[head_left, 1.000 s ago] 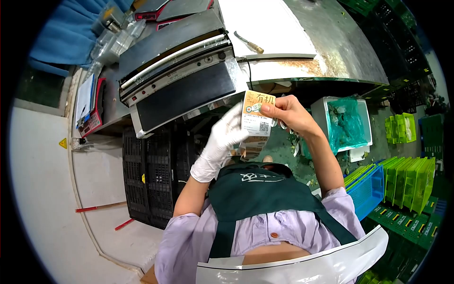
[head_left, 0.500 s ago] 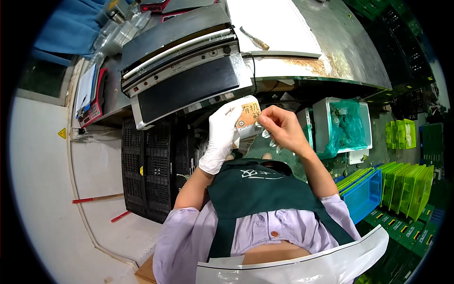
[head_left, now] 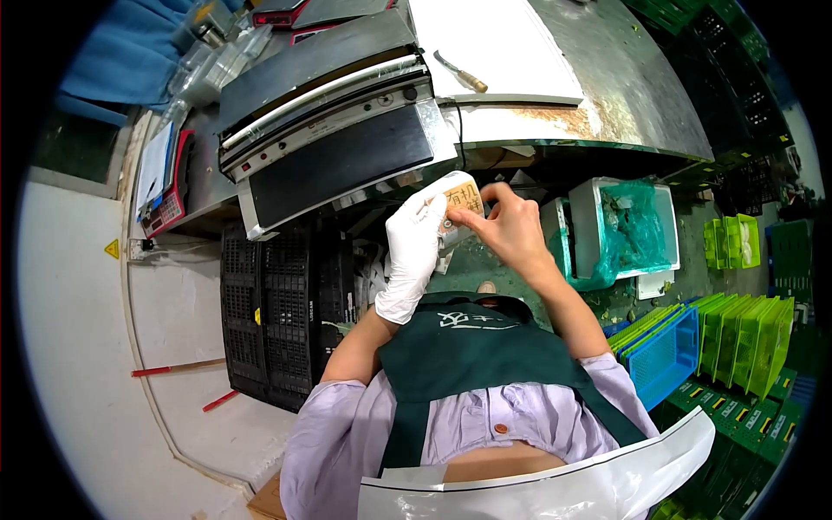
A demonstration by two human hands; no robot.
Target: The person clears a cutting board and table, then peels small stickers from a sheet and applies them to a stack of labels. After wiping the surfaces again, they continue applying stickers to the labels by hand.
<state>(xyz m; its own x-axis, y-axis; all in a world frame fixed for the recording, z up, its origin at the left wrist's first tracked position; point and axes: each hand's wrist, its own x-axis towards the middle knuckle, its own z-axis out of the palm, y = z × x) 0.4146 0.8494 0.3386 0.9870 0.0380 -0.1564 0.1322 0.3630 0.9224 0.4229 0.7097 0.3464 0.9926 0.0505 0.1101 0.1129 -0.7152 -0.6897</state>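
Note:
In front of my apron, my left hand (head_left: 411,251), in a white glove, is closed round an orange-brown printed label (head_left: 464,197) with dark characters. The gloved thumb lies along its left side, and part of the printing is covered by fingers. My right hand (head_left: 511,227) is bare. Its thumb reaches across the label's lower right part while the bent fingers stay at the right edge, closed on it. Beyond my hands stands a film wrapping machine (head_left: 338,160) with a black plate.
A knife (head_left: 463,73) with a wooden handle lies on a white board (head_left: 507,43). To the right are a white box (head_left: 590,225) with a green plastic bag (head_left: 640,230), a blue basket (head_left: 663,357) and lime-green baskets (head_left: 752,347). Black crates (head_left: 267,316) stand at left.
My right hand has shifted slightly left and up, its thumb now across the label instead of at its right edge. My left hand still holds the label.

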